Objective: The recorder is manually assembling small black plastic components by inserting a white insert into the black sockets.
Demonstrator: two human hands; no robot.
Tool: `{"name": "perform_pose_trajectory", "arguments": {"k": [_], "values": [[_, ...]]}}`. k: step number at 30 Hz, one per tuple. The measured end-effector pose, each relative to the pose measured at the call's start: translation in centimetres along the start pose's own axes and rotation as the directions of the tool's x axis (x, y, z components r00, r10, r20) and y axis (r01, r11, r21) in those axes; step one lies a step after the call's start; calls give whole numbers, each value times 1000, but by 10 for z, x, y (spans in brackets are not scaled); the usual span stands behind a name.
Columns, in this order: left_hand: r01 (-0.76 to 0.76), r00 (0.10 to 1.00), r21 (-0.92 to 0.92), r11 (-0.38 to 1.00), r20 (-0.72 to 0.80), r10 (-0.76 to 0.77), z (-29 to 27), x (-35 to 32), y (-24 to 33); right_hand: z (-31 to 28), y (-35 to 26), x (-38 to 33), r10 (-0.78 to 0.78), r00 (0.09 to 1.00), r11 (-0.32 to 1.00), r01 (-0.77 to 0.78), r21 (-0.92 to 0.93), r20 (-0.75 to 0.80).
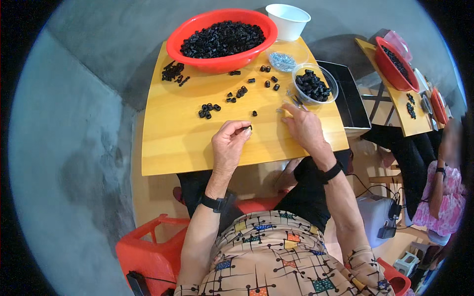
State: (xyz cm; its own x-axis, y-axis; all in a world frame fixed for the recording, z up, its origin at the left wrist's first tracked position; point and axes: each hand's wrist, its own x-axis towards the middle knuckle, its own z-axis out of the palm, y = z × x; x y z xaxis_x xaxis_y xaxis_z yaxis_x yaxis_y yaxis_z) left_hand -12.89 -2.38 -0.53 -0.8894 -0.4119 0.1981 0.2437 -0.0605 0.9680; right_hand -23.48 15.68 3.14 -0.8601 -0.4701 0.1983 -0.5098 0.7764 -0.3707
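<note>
Near the front of the yellow table, my left hand (230, 144) pinches a small black plastic cap (248, 128) between thumb and fingertips. My right hand (307, 129) is over the table to the right, thumb and index finger apart. Its fingertips are beside a few tiny shiny pieces (280, 110), too small to make out. One loose black cap (254, 113) stands just beyond my left hand. More of these caps lie in a cluster (208, 110) to the left and scattered farther back.
A red basin (222, 63) heaped with small black parts stands at the table's far side. Beside it are a white tub (288, 22), a dish of silvery pieces (283, 61) and a clear bowl (334, 89) of black parts. Another person (438, 197) sits at the right.
</note>
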Motion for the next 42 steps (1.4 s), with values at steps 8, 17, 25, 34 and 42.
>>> {"name": "perform_pose_trajectory", "arguments": {"k": [8, 17, 25, 34, 42], "values": [[-8, 1000, 25, 1000, 2, 7, 1, 1, 2, -4, 7, -14, -41, 966, 944, 121, 308, -256], [-8, 1000, -56, 998, -17, 7, 3, 1, 0, 1, 7, -5, -54, 942, 946, 154, 285, -331], [-30, 1000, 8, 1000, -5, 30, 1, 1, 2, 11, 4, 20, -136, 971, 990, 143, 21, -195], [101, 994, -280, 955, 76, -83, -8, -1, 6, -10, -8, 4, -136, 976, 966, 169, 194, -169], [216, 972, -428, 878, 183, -149, -12, -43, 33, -40, -70, -64, -111, 953, 785, -90, 614, 282]]}}
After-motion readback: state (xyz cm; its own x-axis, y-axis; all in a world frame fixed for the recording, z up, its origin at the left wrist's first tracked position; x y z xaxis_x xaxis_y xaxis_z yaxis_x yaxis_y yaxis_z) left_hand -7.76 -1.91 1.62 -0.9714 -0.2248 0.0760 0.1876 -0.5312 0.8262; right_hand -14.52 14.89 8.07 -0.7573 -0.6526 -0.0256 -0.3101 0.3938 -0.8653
